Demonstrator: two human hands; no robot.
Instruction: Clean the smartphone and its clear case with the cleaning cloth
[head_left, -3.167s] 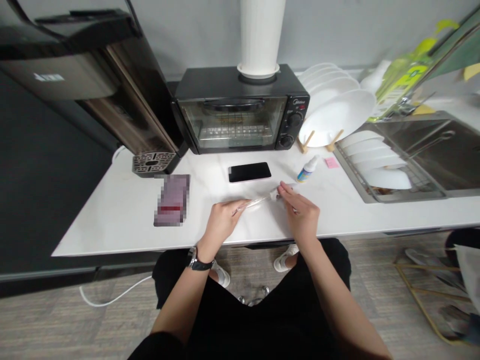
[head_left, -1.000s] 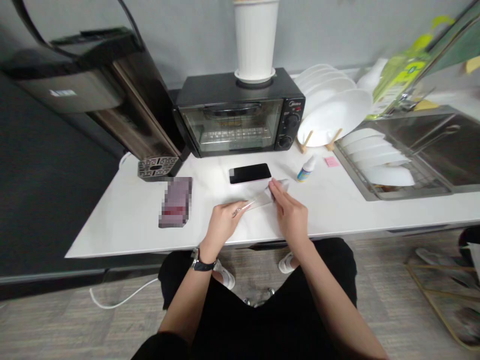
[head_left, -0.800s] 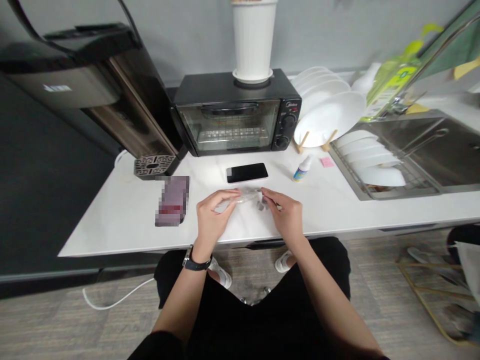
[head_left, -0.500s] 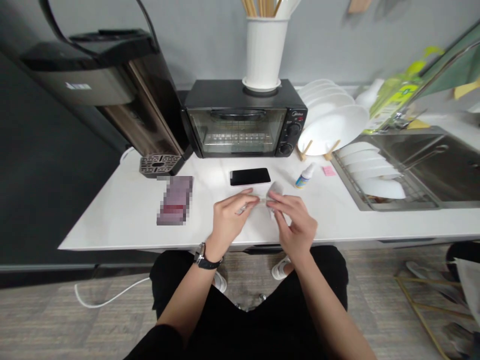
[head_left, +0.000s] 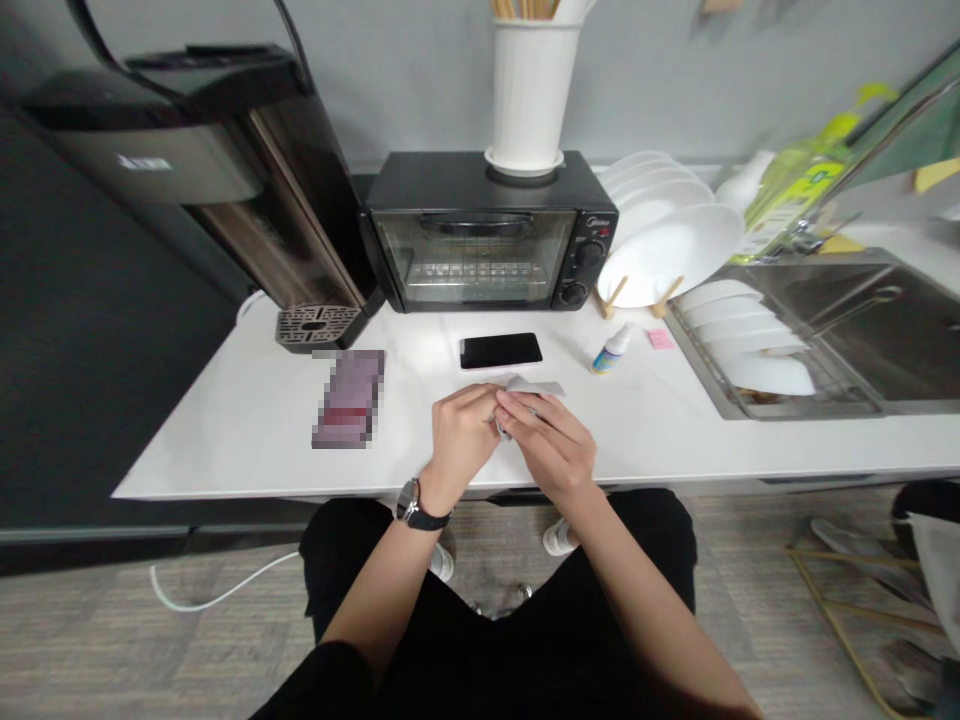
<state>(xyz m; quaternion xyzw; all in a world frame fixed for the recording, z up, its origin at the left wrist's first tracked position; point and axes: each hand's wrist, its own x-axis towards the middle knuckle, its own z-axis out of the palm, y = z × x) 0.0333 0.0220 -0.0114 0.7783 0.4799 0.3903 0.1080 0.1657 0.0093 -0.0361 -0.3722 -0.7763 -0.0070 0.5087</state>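
My left hand point(head_left: 465, 430) is closed around a small pair of glasses point(head_left: 503, 430), mostly hidden by my fingers. Against it, my right hand point(head_left: 556, 445) is closed on a thin grey cloth point(head_left: 536, 386), whose edge sticks out above the fingers. The two hands meet just over the counter near its front edge. Behind them a black phone point(head_left: 501, 351) lies flat. To the right a small white spray bottle point(head_left: 613, 349) with a blue and yellow label stands upright, beside a pink sticky note point(head_left: 661, 339).
A blurred-out purple item point(head_left: 349, 400) lies left on the white counter point(head_left: 240, 430). A tall dispenser point(head_left: 292, 200) and a toaster oven point(head_left: 472, 260) stand behind, with a white utensil pot point(head_left: 532, 95) on the oven. Racked plates point(head_left: 667, 255) and a sink point(head_left: 915, 350) are right.
My right hand has moved left, bringing the cloth against my left hand. The glasses' bridge, visible between the hands before, is now covered. The view has shifted slightly.
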